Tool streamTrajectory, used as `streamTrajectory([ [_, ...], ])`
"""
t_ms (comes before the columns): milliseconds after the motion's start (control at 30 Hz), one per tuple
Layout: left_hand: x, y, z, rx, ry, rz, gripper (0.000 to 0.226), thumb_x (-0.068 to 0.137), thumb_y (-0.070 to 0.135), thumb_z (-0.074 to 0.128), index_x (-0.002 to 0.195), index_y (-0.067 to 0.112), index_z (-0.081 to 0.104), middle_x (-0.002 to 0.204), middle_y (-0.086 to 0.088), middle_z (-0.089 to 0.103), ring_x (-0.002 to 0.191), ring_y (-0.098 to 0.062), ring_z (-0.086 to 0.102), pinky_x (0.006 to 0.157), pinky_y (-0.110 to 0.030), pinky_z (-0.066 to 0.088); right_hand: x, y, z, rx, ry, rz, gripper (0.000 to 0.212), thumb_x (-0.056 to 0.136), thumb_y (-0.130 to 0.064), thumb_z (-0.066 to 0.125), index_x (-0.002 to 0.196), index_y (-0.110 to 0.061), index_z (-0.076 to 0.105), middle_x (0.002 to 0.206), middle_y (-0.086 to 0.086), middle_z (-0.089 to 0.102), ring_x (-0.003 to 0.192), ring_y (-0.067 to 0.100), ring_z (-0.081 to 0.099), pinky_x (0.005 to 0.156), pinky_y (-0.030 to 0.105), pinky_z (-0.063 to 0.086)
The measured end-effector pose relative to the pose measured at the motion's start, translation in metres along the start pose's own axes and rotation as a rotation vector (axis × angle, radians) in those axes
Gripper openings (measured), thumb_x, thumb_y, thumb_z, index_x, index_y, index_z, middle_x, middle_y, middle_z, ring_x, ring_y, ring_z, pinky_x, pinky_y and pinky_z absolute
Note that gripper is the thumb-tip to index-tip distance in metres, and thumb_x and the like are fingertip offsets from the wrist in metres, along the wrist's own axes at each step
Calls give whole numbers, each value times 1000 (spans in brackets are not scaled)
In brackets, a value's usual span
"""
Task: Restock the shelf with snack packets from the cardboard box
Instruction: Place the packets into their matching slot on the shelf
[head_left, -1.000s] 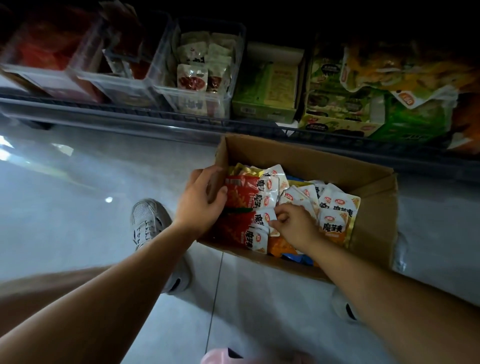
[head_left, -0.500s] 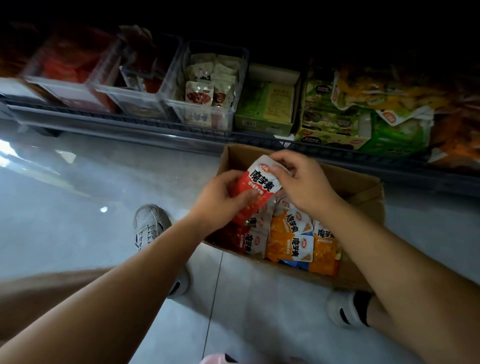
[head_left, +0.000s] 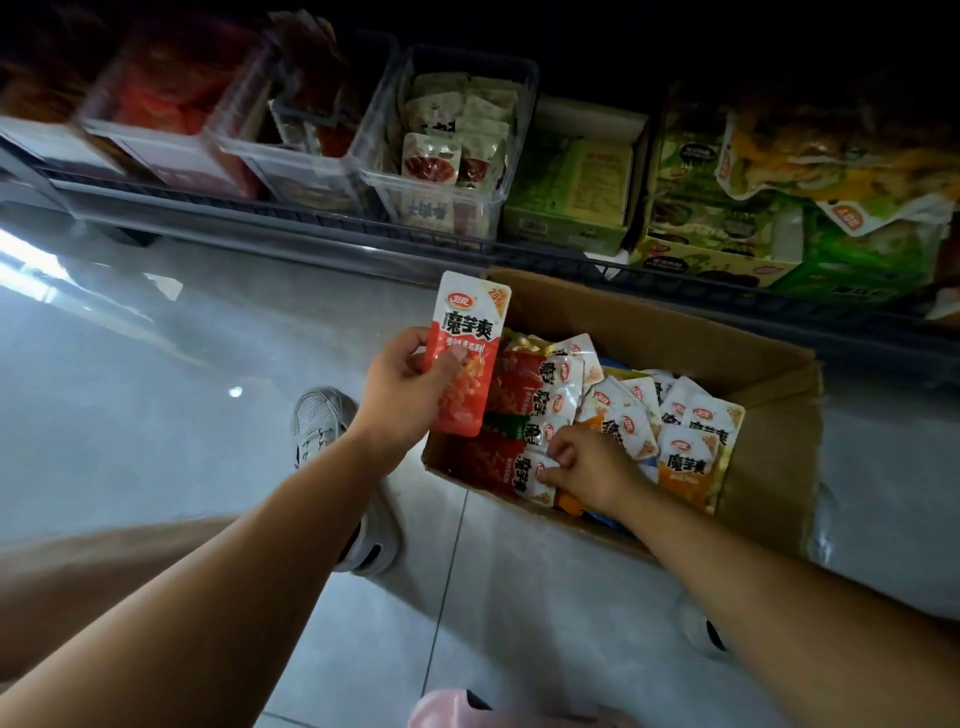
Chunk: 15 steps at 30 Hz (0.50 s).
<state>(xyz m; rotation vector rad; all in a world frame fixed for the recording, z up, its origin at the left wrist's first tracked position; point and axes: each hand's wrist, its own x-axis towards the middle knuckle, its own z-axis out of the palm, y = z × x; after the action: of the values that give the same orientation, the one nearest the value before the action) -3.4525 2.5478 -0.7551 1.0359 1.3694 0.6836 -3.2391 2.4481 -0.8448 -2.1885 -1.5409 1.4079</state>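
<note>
A person's left hand (head_left: 402, 397) grips a red-and-white foil snack packet (head_left: 467, 353), thumb curled across its face, raised beside the open brown cardboard box (head_left: 675, 332). The right hand (head_left: 592, 467) pinches a second packet (head_left: 524, 478) among those beneath its fingertips. Beyond the fingers waits the dim metal shelf (head_left: 337, 218). The slick foil, loosely held, could slip to the floor.

- The left forearm (head_left: 234, 545), at 7 o'clock, is bare down to the left hand (head_left: 405, 395), which has a short thumbnail.
- The right forearm (head_left: 753, 561), at 4 o'clock, is bare down to the right hand (head_left: 587, 467).
- The left shoe (head_left: 319, 421), toward 8 o'clock, is a pale grey laced mesh trainer, dark at the heel.
- The right shoe (head_left: 698, 626), at 5 o'clock, is white with black trim.
</note>
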Motion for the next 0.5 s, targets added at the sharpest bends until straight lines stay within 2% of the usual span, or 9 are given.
streamTrajectory([
  [133,2,-3,-2,-37,5,-19,26,99,30,67,121,17,64,106,-2,78,92,-18,78,70,-29,62,5,5,5,6,35,19,27,80,-25,83,77,-29,56,78,-3,64,78,17,62,75,36,54],
  [200,2,-3,-2,-33,-1,-21,27,99,31,66,122,17,64,107,-1,78,92,-16,77,69,-27,62,5,7,4,33,19,26,24,82,-21,81,77,-27,58,76,-2,64,77,18,63,76,37,55],
  [267,2,-2,-2,-34,-7,-20,26,99,31,66,122,18,64,106,0,78,91,-15,77,68,-24,61,5,8,-3,49,33,0,18,87,-17,75,82,-24,59,74,-2,63,77,18,62,74,33,53],
  [367,2,-1,-1,-28,-12,-28,26,100,32,65,123,20,62,107,0,77,92,-16,77,70,-28,62,0,4,-29,65,147,-90,11,98,-18,61,89,-24,57,84,-3,63,78,15,61,65,30,45],
  [433,1,0,0,-37,-25,-35,24,101,31,64,122,20,61,107,-1,77,92,-18,77,72,-33,63,-7,-6,-55,77,205,-127,9,102,-21,54,93,-24,53,86,2,63,71,20,59,59,38,45],
  [500,1,4,1,-49,-43,-35,21,102,30,62,121,21,59,106,-2,77,91,-19,78,72,-38,64,-16,-18,-84,88,228,-135,7,103,-24,51,97,-26,53,88,3,64,73,25,62,59,46,51],
])
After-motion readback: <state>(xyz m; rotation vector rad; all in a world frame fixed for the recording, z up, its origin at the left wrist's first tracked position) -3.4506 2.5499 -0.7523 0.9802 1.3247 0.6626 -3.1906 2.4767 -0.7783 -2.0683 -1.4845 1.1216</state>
